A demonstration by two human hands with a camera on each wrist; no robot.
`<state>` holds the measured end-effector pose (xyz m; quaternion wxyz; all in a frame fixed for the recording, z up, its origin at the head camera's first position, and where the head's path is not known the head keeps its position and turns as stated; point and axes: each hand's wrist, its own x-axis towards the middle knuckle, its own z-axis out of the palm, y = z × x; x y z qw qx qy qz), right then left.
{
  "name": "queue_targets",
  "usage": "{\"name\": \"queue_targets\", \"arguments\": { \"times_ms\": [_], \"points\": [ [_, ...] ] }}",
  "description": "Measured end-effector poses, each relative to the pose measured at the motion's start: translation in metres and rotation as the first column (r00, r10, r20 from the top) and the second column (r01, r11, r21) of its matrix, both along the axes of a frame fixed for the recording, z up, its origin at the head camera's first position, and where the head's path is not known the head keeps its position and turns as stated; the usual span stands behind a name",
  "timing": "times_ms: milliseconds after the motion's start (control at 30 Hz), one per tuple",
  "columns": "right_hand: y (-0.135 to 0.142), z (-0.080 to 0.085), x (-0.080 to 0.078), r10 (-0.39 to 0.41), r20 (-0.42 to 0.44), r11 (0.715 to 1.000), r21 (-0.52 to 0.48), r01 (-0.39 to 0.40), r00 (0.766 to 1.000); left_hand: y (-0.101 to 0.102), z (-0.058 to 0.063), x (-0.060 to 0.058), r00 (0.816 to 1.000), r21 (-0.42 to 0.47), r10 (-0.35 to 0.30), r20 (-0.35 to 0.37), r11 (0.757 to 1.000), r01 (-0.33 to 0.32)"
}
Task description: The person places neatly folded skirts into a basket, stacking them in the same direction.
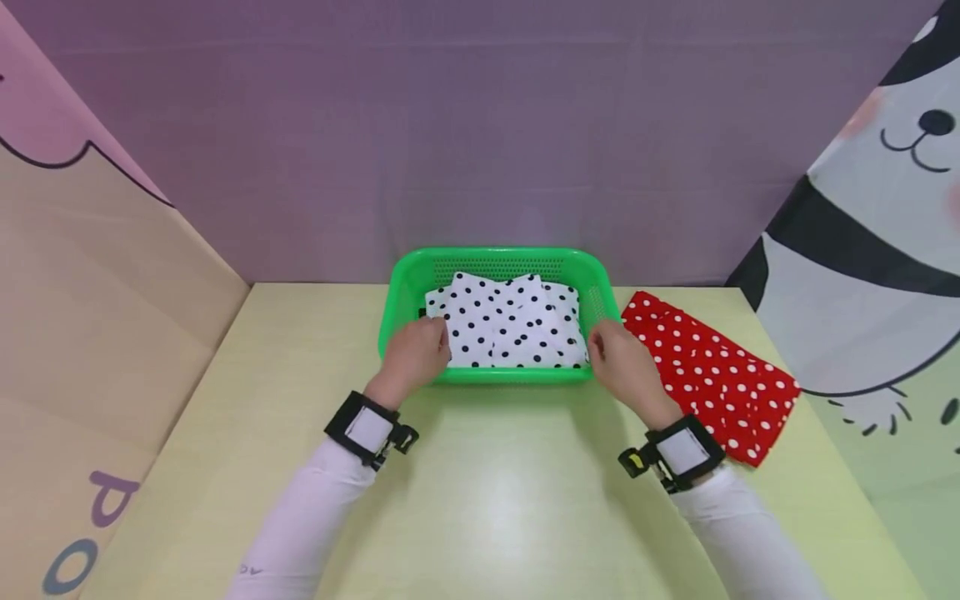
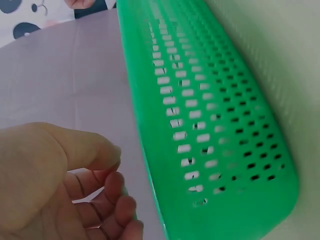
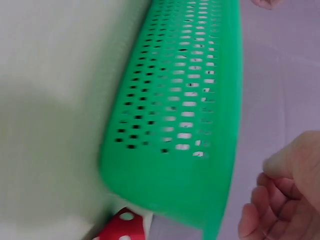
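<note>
A green plastic basket (image 1: pixel 517 377) with perforated walls stands at the back of the table, and a folded white cloth with black dots (image 1: pixel 510 321) lies in it. My left hand (image 1: pixel 414 354) is over the basket's left front corner, beside the cloth's edge. In the left wrist view its fingers are loosely curled, thumb close to the index finger, just above the rim, with nothing showing between them. My right hand (image 1: pixel 626 358) is at the right front corner. In the right wrist view its fingers (image 3: pixel 260 200) are loosely curled above the rim, with a gap below the thumb.
A folded red cloth with white dots (image 1: pixel 716 379) lies on the table right of the basket, beside my right wrist. The purple backdrop (image 1: pixel 495 150) rises behind the basket. Printed sheets with a panda (image 1: pixel 885 242) and letters (image 1: pixel 112 496) flank the table.
</note>
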<state>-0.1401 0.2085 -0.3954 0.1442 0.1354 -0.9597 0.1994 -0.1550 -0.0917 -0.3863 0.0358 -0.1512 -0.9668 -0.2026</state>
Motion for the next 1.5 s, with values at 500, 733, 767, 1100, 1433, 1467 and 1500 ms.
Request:
{"name": "queue_targets", "arguments": {
  "times_ms": [500,733,767,1100,1433,1467,1500],
  "points": [
    [0.053,-0.033,0.027,-0.168,-0.056,0.986,-0.007,0.168,0.984,0.000,-0.033,0.058,0.979,0.092,-0.031,-0.203,0.995,0.050],
    [0.088,-0.044,0.020,-0.236,0.039,0.971,0.048,0.235,0.971,-0.008,-0.052,0.076,0.980,0.108,-0.029,-0.196,0.993,0.051],
    [0.093,-0.046,0.018,-0.249,0.063,0.968,0.059,0.245,0.967,-0.009,-0.054,0.077,0.981,0.110,-0.034,-0.194,0.992,0.056],
    [0.122,-0.056,0.005,-0.350,0.281,0.931,0.208,0.299,0.894,-0.009,-0.073,0.085,0.982,0.087,-0.086,-0.168,0.991,0.101],
    [0.131,-0.053,0.000,-0.347,0.488,0.928,0.303,0.218,0.801,-0.002,-0.081,0.092,0.987,0.026,-0.155,-0.047,0.987,0.157],
    [0.132,-0.054,0.000,-0.342,0.495,0.930,0.301,0.212,0.798,-0.001,-0.082,0.093,0.986,0.023,-0.160,-0.047,0.987,0.161],
    [0.132,-0.054,0.000,-0.339,0.497,0.931,0.300,0.209,0.799,-0.001,-0.083,0.094,0.985,0.020,-0.164,-0.047,0.986,0.165]
  ]
}}
